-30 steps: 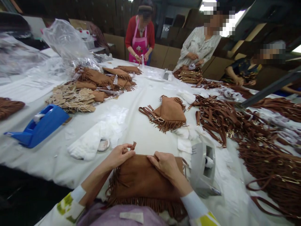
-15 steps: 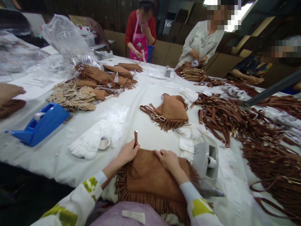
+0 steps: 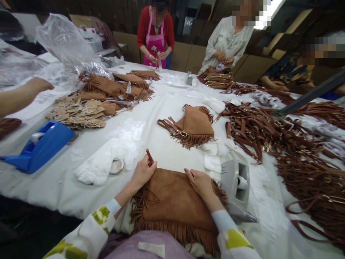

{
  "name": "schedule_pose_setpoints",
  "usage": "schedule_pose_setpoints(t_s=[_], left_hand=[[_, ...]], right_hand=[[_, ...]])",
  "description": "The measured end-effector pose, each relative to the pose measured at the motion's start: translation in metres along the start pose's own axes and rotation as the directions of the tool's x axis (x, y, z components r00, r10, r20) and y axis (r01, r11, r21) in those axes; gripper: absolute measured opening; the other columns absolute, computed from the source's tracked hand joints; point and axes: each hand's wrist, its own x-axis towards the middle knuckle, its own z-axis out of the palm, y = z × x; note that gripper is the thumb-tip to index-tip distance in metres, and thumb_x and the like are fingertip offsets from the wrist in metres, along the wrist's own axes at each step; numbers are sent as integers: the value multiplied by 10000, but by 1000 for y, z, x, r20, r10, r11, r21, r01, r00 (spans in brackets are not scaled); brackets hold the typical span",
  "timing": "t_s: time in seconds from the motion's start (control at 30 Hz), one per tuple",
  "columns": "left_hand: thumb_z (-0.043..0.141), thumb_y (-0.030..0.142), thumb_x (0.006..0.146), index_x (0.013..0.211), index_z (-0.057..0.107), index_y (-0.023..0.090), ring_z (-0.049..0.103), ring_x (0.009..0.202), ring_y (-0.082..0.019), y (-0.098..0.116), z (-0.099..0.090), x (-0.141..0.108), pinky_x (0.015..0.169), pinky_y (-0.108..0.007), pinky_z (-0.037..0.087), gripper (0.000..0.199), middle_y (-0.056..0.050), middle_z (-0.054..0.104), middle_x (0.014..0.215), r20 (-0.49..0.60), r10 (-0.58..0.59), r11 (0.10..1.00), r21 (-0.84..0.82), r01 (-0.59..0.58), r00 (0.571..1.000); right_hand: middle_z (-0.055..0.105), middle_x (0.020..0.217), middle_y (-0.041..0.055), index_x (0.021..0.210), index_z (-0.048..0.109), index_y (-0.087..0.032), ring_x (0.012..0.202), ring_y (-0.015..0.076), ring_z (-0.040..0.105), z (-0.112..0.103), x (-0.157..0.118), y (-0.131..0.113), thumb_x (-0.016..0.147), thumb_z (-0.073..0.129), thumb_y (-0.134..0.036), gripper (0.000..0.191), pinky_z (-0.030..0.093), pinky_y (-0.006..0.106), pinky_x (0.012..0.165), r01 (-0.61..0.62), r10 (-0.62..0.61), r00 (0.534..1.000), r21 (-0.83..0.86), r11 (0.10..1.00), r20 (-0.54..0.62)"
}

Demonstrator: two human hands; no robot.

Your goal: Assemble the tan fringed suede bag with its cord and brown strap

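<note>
A brown suede bag (image 3: 178, 201) with fringe along its bottom and sides lies flat at the table's near edge. At its upper left corner my left hand (image 3: 144, 171) is closed around a short brown leather strap (image 3: 149, 156), whose end sticks up above the fingers. My right hand (image 3: 201, 183) grips the bag's top edge toward the right, fingers bent over it. What lies under the right palm is hidden. Just right of the bag stands a grey tape dispenser (image 3: 235, 187).
Another fringed bag (image 3: 198, 120) lies ahead. Brown straps (image 3: 250, 126) with metal clasps are heaped at right. A blue tape dispenser (image 3: 40, 145), paper tags (image 3: 77, 111) and white wrapping (image 3: 99, 162) lie left. Co-workers stand across the table; another person's arm (image 3: 24, 95) reaches in from the left.
The strap in my left hand has tipped to the left. My right hand has shifted slightly right along the bag's top edge. The arm at left reaches further in.
</note>
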Motion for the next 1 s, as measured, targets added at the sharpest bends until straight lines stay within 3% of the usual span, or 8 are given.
schedule_pose_setpoints(t_s=[0.1, 0.23, 0.33, 0.5, 0.6, 0.7, 0.87, 1.0], left_hand=[[523, 327, 797, 825, 488, 202, 605, 661, -173, -15, 7, 0, 631, -265, 404, 132, -8, 627, 706, -29, -70, 998, 4, 70, 997], [550, 362, 777, 798, 515, 191, 603, 680, -179, -28, 13, 4, 637, -267, 409, 175, -17, 625, 700, -34, -162, 983, -89, 158, 986], [495, 445, 801, 739, 539, 183, 579, 616, -171, -34, 12, 9, 588, -262, 397, 273, -12, 607, 648, -10, -231, 951, -212, 224, 973], [348, 530, 837, 625, 519, 171, 528, 557, -154, -41, 7, 11, 541, -258, 376, 451, -12, 556, 578, -62, -296, 926, -261, 271, 953], [377, 531, 821, 652, 555, 154, 556, 599, -157, -40, 3, 9, 568, -253, 404, 450, -28, 594, 620, -75, -297, 921, -285, 265, 952], [442, 524, 794, 704, 567, 149, 568, 588, -152, -33, -6, 6, 543, -240, 414, 405, -35, 622, 648, -80, -295, 917, -303, 259, 952], [529, 459, 758, 947, 487, 190, 455, 358, -88, -20, -28, 2, 366, -201, 351, 331, 8, 661, 696, -2, -298, 850, -456, 265, 955], [507, 497, 780, 929, 487, 196, 429, 314, -81, -24, -37, -1, 302, -195, 308, 337, 0, 673, 713, 5, -346, 817, -491, 304, 938]], right_hand=[[682, 684, 57, 705, 645, -179, 631, 170, 624, -6, -7, 21, 965, 332, -454, 492, 247, 268, 539, 6, -7, 1000, -91, 996, -5], [681, 679, 58, 672, 641, -181, 619, 179, 620, -17, -14, 37, 946, 384, -462, 470, 260, 269, 554, -109, 103, 993, -154, 982, -50], [677, 658, 59, 650, 641, -178, 591, 173, 605, -18, -14, 38, 935, 410, -453, 459, 253, 268, 548, -193, 181, 978, -134, 972, -101], [655, 605, 65, 631, 639, -163, 543, 154, 570, 1, -12, 31, 931, 419, -444, 466, 220, 272, 528, -270, 256, 954, -68, 961, -158], [649, 600, 64, 642, 641, -157, 541, 147, 563, 8, -11, 26, 939, 410, -431, 465, 210, 269, 522, -291, 281, 950, -61, 955, -136], [647, 608, 65, 659, 641, -160, 568, 156, 582, -1, -11, 25, 943, 405, -431, 457, 228, 265, 523, -291, 285, 955, -65, 955, -85], [661, 658, 106, 712, 657, -157, 608, 199, 630, -29, -18, 34, 950, 365, -446, 475, 287, 289, 524, -305, 308, 951, -102, 947, 7], [667, 664, 153, 712, 658, -134, 598, 233, 641, -24, -23, 39, 953, 358, -435, 488, 346, 309, 537, -335, 340, 940, -134, 933, 20]])
